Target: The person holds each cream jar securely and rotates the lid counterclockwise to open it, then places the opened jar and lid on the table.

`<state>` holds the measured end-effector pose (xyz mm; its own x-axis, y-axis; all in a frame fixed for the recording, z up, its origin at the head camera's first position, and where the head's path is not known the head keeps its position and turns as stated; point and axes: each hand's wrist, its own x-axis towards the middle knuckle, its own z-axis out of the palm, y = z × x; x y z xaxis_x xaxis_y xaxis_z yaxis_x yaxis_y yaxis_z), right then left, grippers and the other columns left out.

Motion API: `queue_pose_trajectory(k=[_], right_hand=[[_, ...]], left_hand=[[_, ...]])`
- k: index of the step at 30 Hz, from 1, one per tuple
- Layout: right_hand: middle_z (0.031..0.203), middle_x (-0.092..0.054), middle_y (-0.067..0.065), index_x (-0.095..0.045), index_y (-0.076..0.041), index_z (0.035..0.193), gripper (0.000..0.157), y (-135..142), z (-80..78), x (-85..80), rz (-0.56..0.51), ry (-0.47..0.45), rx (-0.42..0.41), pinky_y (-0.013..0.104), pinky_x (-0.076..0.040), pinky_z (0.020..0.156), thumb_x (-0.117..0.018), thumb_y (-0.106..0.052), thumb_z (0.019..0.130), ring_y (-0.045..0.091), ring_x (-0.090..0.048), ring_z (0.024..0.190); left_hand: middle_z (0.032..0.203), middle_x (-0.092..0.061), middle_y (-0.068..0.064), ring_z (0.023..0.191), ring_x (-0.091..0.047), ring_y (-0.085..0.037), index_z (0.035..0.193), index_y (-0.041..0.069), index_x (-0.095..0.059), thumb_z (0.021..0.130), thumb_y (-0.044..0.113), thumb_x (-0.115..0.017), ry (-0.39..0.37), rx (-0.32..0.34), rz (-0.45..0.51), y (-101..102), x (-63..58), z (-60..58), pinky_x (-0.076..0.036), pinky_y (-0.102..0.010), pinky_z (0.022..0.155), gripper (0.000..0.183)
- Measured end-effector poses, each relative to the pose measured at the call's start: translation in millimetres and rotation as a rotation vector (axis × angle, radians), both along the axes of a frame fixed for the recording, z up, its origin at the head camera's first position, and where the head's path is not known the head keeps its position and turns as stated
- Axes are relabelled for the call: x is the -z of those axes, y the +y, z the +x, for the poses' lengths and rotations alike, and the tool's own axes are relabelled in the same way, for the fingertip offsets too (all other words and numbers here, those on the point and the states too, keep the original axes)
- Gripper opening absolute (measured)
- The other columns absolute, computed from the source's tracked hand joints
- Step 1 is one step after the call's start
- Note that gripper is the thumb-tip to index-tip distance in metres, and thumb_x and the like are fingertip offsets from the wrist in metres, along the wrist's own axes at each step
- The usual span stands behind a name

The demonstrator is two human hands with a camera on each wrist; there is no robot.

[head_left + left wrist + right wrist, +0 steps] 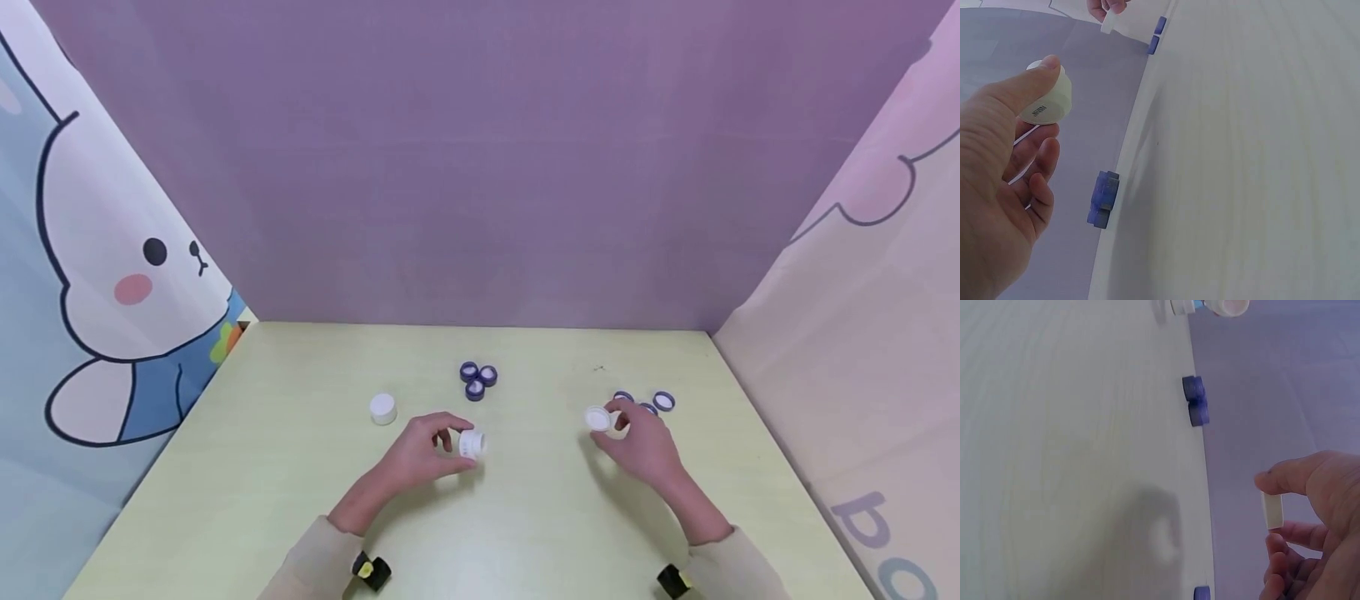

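My left hand [422, 457] pinches a small white bottle [469, 445] between thumb and fingers. It is held on its side with its uncapped mouth turned right, and small dark print shows on its wall [1052, 107] in the left wrist view. Across from it, my right hand [643, 448] grips a round white cap [597, 418] by the rim, its hollow inside facing the head camera. The right wrist view shows this cap [1272, 511] edge-on between thumb and fingers. Both hands are raised above the table, apart from each other.
A second white container [382, 408] stands left of my left hand. Three dark blue round caps [476, 389] sit clustered at mid-table. More blue ring-like caps [663, 401] lie behind my right hand, partly hidden. A purple backdrop [480, 167] rises behind the pale table [540, 533].
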<state>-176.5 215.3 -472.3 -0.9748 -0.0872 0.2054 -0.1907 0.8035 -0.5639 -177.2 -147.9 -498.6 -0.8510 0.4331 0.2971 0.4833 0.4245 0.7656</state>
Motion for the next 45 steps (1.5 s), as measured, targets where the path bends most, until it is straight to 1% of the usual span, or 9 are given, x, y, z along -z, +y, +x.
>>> queue_pose_trajectory(k=[6, 10, 17, 23, 29, 31, 34, 40, 45], right_hand=[[0.083, -0.059, 0.006, -0.062, -0.002, 0.113, 0.043, 21, -5.6, 0.6, 0.002, -0.015, 0.013, 0.033, -0.041, 0.057, -0.079, -0.020, 0.079, 0.017, -0.050, 0.064], [0.081, -0.058, 0.005, -0.062, -0.002, 0.113, 0.042, 31, -6.6, 1.3, -0.015, -0.036, 0.030, 0.033, -0.039, 0.058, -0.079, -0.021, 0.079, 0.017, -0.047, 0.063], [0.083, -0.058, 0.006, -0.063, -0.002, 0.119, 0.047, 42, -11.9, 5.9, -0.022, -0.091, 0.053, 0.032, -0.039, 0.058, -0.077, -0.027, 0.082, 0.017, -0.047, 0.065], [0.080, -0.056, 0.005, -0.064, -0.001, 0.120, 0.048, 48, -14.6, 5.7, -0.026, -0.122, 0.064, 0.032, -0.039, 0.055, -0.078, -0.026, 0.080, 0.018, -0.047, 0.064], [0.076, -0.055, 0.003, -0.065, -0.001, 0.120, 0.049, 50, -20.5, 11.0, -0.030, -0.171, 0.067, 0.030, -0.038, 0.053, -0.079, -0.024, 0.079, 0.017, -0.047, 0.063], [0.075, -0.054, 0.002, -0.064, -0.001, 0.121, 0.050, 51, -22.0, 13.0, -0.029, -0.192, 0.069, 0.030, -0.038, 0.053, -0.080, -0.023, 0.079, 0.016, -0.046, 0.062], [0.074, -0.054, 0.003, -0.064, 0.000, 0.122, 0.051, 52, -24.8, 15.1, -0.028, -0.194, 0.075, 0.030, -0.038, 0.053, -0.080, -0.021, 0.078, 0.017, -0.047, 0.062], [0.073, -0.054, 0.002, -0.064, 0.001, 0.121, 0.050, 55, -29.4, 21.0, -0.001, -0.194, 0.061, 0.030, -0.038, 0.054, -0.079, -0.021, 0.079, 0.017, -0.047, 0.063], [0.070, -0.052, 0.002, -0.063, 0.002, 0.121, 0.050, 57, -28.7, 25.1, -0.008, -0.204, 0.044, 0.029, -0.038, 0.051, -0.079, -0.019, 0.079, 0.017, -0.046, 0.060]], left_hand=[[0.084, -0.065, 0.003, 0.069, -0.057, -0.008, 0.112, 0.016, -0.069, 0.072, 0.025, -0.088, -0.038, 0.002, -0.005, 2, 0.2, 1.8, -0.048, -0.025, 0.052, 0.045], [0.084, -0.065, 0.003, 0.070, -0.057, -0.009, 0.111, 0.018, -0.068, 0.071, 0.022, -0.087, -0.048, 0.017, -0.012, 2, -0.7, 2.5, -0.048, -0.025, 0.052, 0.044], [0.084, -0.065, 0.004, 0.071, -0.058, -0.010, 0.107, 0.024, -0.067, 0.072, 0.024, -0.087, -0.082, 0.027, -0.019, 3, -5.1, 4.6, -0.049, -0.026, 0.053, 0.041], [0.085, -0.066, 0.004, 0.071, -0.058, -0.011, 0.108, 0.024, -0.067, 0.073, 0.030, -0.087, -0.101, 0.035, -0.011, 3, -6.2, 5.1, -0.049, -0.026, 0.054, 0.041], [0.081, -0.064, 0.004, 0.069, -0.058, -0.011, 0.107, 0.025, -0.066, 0.072, 0.032, -0.087, -0.120, 0.029, -0.017, 0, -3.6, 7.3, -0.049, -0.027, 0.052, 0.041], [0.079, -0.064, 0.005, 0.068, -0.058, -0.011, 0.106, 0.026, -0.066, 0.072, 0.034, -0.087, -0.123, 0.037, -0.017, 0, -3.3, 8.3, -0.048, -0.027, 0.052, 0.040], [0.077, -0.063, 0.005, 0.067, -0.059, -0.012, 0.104, 0.026, -0.065, 0.073, 0.036, -0.086, -0.120, 0.053, -0.008, -1, -4.0, 9.1, -0.048, -0.027, 0.052, 0.039], [0.076, -0.063, 0.006, 0.068, -0.059, -0.012, 0.101, 0.027, -0.061, 0.073, 0.029, -0.087, -0.100, 0.059, 0.010, -4, -6.0, 11.6, -0.048, -0.027, 0.054, 0.039], [0.080, -0.063, 0.007, 0.070, -0.059, -0.012, 0.102, 0.026, -0.060, 0.073, 0.028, -0.087, -0.117, 0.072, 0.004, -5, -10.7, 16.0, -0.048, -0.027, 0.057, 0.039]])
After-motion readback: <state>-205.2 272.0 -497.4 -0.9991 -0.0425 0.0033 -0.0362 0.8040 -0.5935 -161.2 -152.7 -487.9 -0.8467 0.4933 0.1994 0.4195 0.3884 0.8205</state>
